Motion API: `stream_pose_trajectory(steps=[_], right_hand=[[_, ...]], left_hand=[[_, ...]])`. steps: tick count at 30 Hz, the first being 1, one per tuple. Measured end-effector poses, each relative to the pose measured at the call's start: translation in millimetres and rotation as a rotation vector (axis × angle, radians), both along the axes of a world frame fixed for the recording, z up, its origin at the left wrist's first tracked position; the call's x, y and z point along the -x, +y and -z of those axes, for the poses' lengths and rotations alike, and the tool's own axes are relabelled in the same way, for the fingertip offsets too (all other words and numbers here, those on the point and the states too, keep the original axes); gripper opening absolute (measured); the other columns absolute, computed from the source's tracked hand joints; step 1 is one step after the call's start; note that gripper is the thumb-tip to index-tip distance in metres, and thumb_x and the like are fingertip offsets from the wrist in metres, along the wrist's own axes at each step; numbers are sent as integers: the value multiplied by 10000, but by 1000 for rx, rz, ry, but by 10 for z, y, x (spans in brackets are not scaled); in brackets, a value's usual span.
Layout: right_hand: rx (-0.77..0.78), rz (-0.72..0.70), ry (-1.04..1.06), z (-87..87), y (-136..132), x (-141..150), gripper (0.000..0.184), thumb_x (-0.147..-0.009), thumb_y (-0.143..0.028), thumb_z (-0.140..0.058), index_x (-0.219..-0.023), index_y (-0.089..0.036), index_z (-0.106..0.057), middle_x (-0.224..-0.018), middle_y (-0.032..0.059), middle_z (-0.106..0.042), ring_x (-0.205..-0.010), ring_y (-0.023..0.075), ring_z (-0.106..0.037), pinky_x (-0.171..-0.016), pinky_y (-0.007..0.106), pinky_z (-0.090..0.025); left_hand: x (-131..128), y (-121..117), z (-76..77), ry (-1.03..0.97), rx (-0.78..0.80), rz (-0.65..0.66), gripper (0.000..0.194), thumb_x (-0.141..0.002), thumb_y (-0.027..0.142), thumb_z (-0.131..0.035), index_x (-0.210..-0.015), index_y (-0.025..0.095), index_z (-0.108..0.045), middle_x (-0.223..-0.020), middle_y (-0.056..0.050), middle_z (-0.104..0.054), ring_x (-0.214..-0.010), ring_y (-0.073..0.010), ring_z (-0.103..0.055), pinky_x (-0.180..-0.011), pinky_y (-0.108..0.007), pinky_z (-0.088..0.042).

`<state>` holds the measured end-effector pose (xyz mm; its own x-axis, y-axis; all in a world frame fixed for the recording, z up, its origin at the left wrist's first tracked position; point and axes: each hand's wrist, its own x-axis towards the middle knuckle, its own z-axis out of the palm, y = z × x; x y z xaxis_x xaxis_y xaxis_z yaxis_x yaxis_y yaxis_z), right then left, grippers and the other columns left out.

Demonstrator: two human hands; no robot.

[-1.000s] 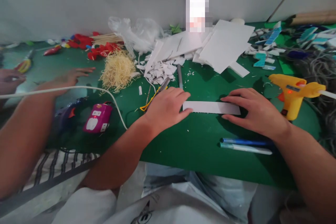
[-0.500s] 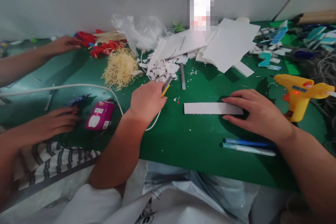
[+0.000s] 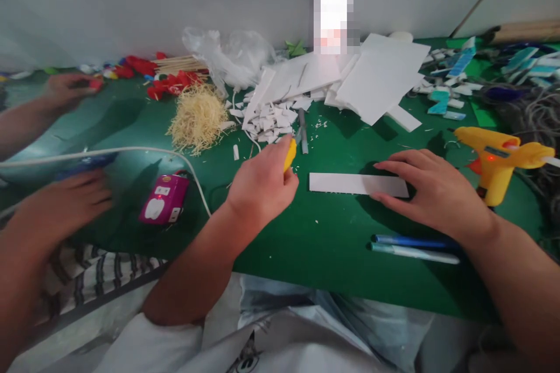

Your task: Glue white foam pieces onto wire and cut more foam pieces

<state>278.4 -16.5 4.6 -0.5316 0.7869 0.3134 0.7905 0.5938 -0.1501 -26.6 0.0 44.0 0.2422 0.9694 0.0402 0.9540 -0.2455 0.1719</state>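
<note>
My left hand (image 3: 262,183) is closed around a yellow utility knife (image 3: 290,154), whose end sticks out above my fingers. It hovers just left of a white foam strip (image 3: 345,183) lying flat on the green table (image 3: 306,239). My right hand (image 3: 431,189) lies flat with its fingers spread on the strip's right end, pressing it down.
A yellow glue gun (image 3: 496,160) stands at the right. Two pens (image 3: 413,245) lie near the front edge. White foam sheets (image 3: 376,76) and scraps (image 3: 269,119), a straw pile (image 3: 196,116), a pink device (image 3: 164,207) and a white cable (image 3: 131,150) lie behind and left. Another person's hands (image 3: 61,204) work at the left.
My left hand left the strip, picked up the yellow knife by the scraps and brought it back toward the strip. The other person's hands shifted at the left.
</note>
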Motion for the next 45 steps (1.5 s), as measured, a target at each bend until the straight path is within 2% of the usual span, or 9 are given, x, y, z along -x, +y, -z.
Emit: stream_pose_trajectory(steps=[5,9,15,19,25,28,32,40,45], right_hand=[[33,-91,-95,-2,-12,168,344,-966,-448,-585,-1168,-209,-725,-1086,127,-734,-917,271,-683,-789,424,-553],[32,-129,-202,-52,-18,326,325,-947,-421,-587,-1146,-199,-716,-1037,130,-728,-872,266,-658,-736,404,-511],[5,-162,-191,-49,26,517,244,-942,-333,-602,-1087,-169,-710,-975,125,-707,-816,240,-617,-682,365,-432],[-34,-140,-172,27,63,488,250,-974,-294,-553,-1099,-160,-722,-878,100,-673,-740,212,-576,-632,352,-380],[2,-51,-170,37,107,384,376,-976,-431,-574,-1212,-177,-719,-887,97,-665,-720,207,-579,-594,344,-352],[17,-82,-127,18,118,396,400,-992,-414,-547,-1272,-173,-700,-978,110,-684,-743,201,-591,-577,326,-360],[23,-138,-128,22,133,425,336,-1020,-328,-504,-1234,-180,-717,-954,92,-677,-750,181,-576,-583,301,-362],[-73,-169,-127,56,126,421,312,-1029,-290,-500,-1187,-160,-734,-893,85,-660,-721,172,-539,-613,302,-380],[-109,-150,-125,63,109,440,322,-1043,-284,-467,-1154,-145,-736,-860,83,-648,-704,180,-527,-605,310,-371]], left_hand=[[-70,-67,135,-64,87,116,617,-963,229,-511,-1572,151,-443,-1238,-118,-755,-991,-240,-760,-838,-315,-604],[-123,-77,128,-75,147,106,656,-979,229,-496,-1617,166,-361,-1318,-131,-727,-995,-249,-764,-812,-330,-608],[-155,-92,94,-93,160,51,731,-896,188,-542,-1608,172,-381,-1396,-138,-677,-1075,-282,-748,-857,-358,-617],[-166,-119,83,-57,172,62,747,-895,184,-538,-1619,169,-353,-1369,-151,-681,-1035,-282,-755,-793,-344,-616],[-229,-209,30,21,280,143,623,-1003,187,-457,-1615,161,-345,-1273,-146,-713,-947,-257,-772,-733,-323,-616],[-284,-284,-35,118,359,147,637,-1007,176,-464,-1632,181,-337,-1198,-123,-720,-918,-261,-780,-722,-336,-630],[-334,-354,-103,186,421,173,687,-1000,172,-449,-1666,219,-290,-1228,-111,-692,-918,-255,-782,-755,-364,-657],[-331,-382,-22,175,353,218,719,-924,107,-429,-1637,118,-342,-1127,-110,-686,-864,-224,-777,-726,-333,-674],[-249,-448,102,46,147,316,611,-945,85,-355,-1544,-17,-407,-1054,-124,-701,-751,-181,-747,-590,-275,-639]])
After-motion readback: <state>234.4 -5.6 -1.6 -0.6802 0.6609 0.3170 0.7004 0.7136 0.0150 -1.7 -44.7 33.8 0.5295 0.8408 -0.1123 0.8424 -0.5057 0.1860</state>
